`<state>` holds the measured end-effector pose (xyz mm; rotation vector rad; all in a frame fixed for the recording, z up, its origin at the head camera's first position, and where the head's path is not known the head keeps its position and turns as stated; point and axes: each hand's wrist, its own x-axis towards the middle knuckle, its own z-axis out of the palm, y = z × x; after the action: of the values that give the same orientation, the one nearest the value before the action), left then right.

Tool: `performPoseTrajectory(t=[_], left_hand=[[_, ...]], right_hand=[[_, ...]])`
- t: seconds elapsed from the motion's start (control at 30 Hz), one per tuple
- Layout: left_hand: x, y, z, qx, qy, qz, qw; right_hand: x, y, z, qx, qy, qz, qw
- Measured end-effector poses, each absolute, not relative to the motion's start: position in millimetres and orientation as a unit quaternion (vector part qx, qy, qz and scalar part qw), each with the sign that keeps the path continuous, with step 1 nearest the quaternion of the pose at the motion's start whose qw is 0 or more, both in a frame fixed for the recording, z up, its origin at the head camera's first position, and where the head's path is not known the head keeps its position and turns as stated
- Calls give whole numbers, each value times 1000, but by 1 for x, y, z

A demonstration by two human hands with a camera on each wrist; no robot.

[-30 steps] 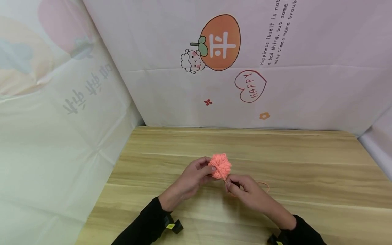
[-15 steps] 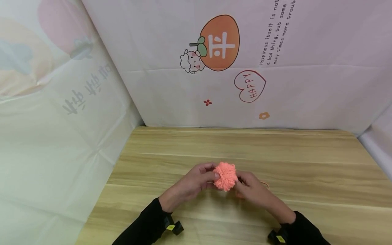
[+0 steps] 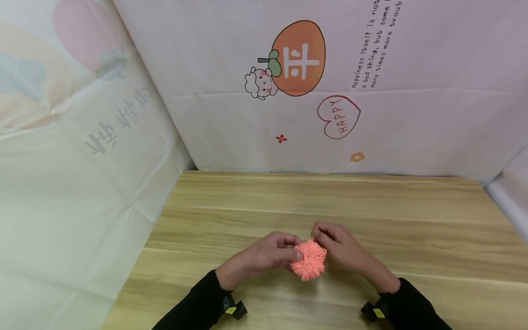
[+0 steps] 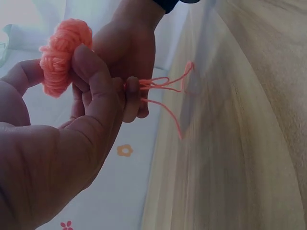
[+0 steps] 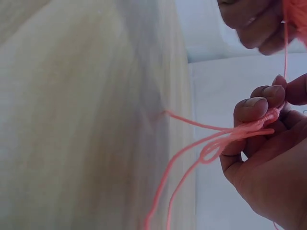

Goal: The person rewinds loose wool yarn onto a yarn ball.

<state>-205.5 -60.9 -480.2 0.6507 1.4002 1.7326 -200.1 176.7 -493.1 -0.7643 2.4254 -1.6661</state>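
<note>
A small coral-pink bundle of wound yarn is pinched between the thumb and fingers of my left hand, over the middle front of the table. Wraps of yarn cross its middle, and its edge shows rounded loops. At its far right side my right hand grips loose yarn. In the right wrist view the curled fingers clasp gathered yarn strands, while one taut strand runs from them up to the bundle. Slack ends trail below that hand, also visible in the left wrist view.
The wooden table has a light grain. Behind it hangs a white printed cloth, and another pale cloth drapes along the left side. Dark wrist mounts sit at both sleeve cuffs.
The left hand has shifted the yarn bundle right and nearer the person. The right hand has gone from the bundle's near side round to its far right side, still holding the yarn.
</note>
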Motion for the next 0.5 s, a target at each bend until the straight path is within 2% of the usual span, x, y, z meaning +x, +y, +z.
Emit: performPoseTrajectory(t=[0.23,0.5], left_hand=[[-205,-59,-482,246,630,629,384],[-209,-63,-483,213,741,559,303]], right_hand=[[-204,178,-485,-289,777,-558,39],[-203,180,-474,-286,804,-522,9]])
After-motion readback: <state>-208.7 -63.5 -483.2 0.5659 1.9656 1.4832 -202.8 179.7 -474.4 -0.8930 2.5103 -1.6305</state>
